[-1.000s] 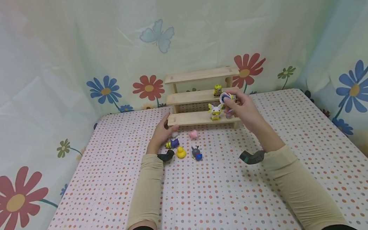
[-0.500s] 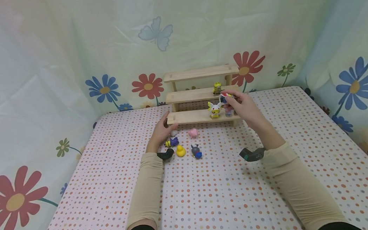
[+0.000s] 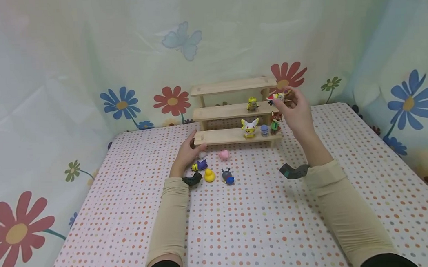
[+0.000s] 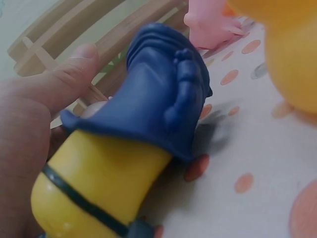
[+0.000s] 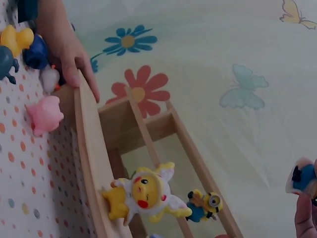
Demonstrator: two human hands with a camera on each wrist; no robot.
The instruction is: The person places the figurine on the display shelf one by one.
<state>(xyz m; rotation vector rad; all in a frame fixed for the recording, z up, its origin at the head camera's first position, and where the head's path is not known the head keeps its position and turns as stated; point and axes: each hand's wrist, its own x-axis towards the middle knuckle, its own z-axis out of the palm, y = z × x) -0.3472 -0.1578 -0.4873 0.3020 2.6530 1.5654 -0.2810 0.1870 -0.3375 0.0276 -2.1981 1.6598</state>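
Observation:
My left hand (image 3: pixel 187 153) grips the left end of the lowest tier of a wooden three-tier shelf (image 3: pixel 218 137), thumb on its front edge. Beside the right end of the middle tier, my right hand (image 3: pixel 298 111) pinches a small yellow, red and white figurine (image 3: pixel 278 97), tilted sideways and partly covered by fingers. Below it, on the lowest tier, stand a yellow figurine with white ears (image 3: pixel 249 128), a small lavender-blue figurine (image 3: pixel 264 131) and a fox figurine (image 3: pixel 275 124) in green. A Minion figurine (image 3: pixel 252 103) stands on the middle tier.
On the dotted cloth before the shelf lie a pink pig (image 3: pixel 224 155), a yellow duck (image 3: pixel 209 175), a grey and blue figurine (image 3: pixel 227 176) and a Minion in a dark blue hat (image 4: pixel 153 89). A flowered curtain (image 3: pixel 230 34) hangs close behind.
My right hand has moved up and to the right with the figurine, turning it. The fox and lavender-blue figurines have come into full view. My left hand has stayed at the shelf's end.

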